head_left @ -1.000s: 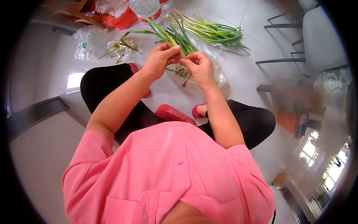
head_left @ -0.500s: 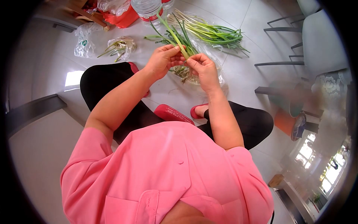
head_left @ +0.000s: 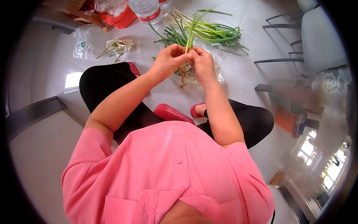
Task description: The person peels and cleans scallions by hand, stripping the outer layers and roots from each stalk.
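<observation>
A green onion stands nearly upright between my hands, its leaves bent over to the right at the top and its brown roots hanging below. My left hand is closed on the stalk from the left, thumb and fingers pinched. From the other side my right hand pinches the same stalk, fingertips touching those of the left. Behind the hands lies a bunch of rooted green onions, partly covered by my hands, on a clear plastic bag. Farther back is a pile of cleaner-looking green onions.
Left on the floor are a small bag with green scraps and a crumpled clear bag. A big water bottle and a red bag stand at the back. Chairs and an orange bucket are at right.
The green onion has turned from a leftward slant to nearly upright, with its roots now showing below. My left hand has moved right, and both hands have come together on the stalk.
</observation>
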{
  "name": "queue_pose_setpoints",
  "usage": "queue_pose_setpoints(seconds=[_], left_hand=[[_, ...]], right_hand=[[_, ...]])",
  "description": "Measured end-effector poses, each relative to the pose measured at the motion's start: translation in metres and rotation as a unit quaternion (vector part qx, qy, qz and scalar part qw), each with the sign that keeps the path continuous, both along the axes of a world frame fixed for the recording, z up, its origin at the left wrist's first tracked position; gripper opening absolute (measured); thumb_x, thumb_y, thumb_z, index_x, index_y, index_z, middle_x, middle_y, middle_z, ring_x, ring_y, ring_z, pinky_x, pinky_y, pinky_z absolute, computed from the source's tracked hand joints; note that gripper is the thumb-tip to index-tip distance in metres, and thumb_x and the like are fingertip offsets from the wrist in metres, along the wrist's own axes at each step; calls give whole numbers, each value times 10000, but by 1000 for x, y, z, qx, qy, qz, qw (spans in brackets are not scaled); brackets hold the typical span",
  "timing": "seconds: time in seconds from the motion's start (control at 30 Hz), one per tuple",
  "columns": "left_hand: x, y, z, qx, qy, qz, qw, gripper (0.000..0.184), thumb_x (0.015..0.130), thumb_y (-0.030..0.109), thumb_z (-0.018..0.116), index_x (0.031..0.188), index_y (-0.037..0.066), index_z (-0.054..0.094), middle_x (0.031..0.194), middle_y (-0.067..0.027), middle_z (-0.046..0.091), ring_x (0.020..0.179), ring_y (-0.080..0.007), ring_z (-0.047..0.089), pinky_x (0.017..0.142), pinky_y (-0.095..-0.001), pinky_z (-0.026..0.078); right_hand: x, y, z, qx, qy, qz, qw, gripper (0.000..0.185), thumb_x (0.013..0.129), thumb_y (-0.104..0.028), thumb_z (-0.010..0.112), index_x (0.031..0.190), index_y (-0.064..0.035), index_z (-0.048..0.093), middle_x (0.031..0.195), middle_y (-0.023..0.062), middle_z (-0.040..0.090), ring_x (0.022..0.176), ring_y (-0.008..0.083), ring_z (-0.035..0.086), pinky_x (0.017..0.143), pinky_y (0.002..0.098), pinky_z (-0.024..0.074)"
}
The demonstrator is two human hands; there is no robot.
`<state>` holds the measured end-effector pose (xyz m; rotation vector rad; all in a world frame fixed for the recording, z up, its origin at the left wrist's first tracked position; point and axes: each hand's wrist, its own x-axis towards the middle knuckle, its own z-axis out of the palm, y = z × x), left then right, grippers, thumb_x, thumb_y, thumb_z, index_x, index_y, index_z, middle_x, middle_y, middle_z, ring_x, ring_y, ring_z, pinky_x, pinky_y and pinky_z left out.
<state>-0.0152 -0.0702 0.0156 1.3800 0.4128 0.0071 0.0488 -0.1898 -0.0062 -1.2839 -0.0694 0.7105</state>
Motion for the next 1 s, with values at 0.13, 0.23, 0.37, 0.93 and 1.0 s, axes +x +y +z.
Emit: queue_pose_setpoints(seconds=[0.13,0.23,0.37,0.93,1.0], left_hand=[[1,3,3,99,30,-14,995,168,792,166,637,846,13,596,735,-19,611,712,-74,550,588,-219,453],[1,7,3,298,-5,-10,955,136,798,145,619,809,10,601,729,-23,614,691,-67,544,591,-223,450],[6,15,-11,156,-36,29,987,117,838,117,553,850,6,586,747,-22,609,703,-88,557,597,-222,452],[15,81,-4,100,-146,215,960,110,906,79,433,942,21,519,842,-46,568,795,-150,614,615,-227,492],[15,87,-1,104,-163,237,952,118,910,67,413,956,28,515,843,-47,574,802,-159,615,631,-230,482]], right_hand=[[-2,1,-1,-18,-21,-25,999,193,867,-210,543,779,-53,611,597,-31,521,493,32,412,446,162,293],[-2,-3,-7,-10,16,-10,1000,170,847,-188,541,781,-45,605,642,-19,545,540,55,455,496,197,365],[5,0,-19,146,210,-68,964,148,889,-173,475,890,-36,531,760,44,562,613,105,533,535,214,444],[15,-75,-137,-480,-296,161,810,258,849,-237,439,936,-15,538,875,191,603,793,315,595,690,422,470],[17,-86,-143,-541,-276,201,769,242,829,-217,447,930,-37,573,914,183,607,848,364,576,745,444,451]])
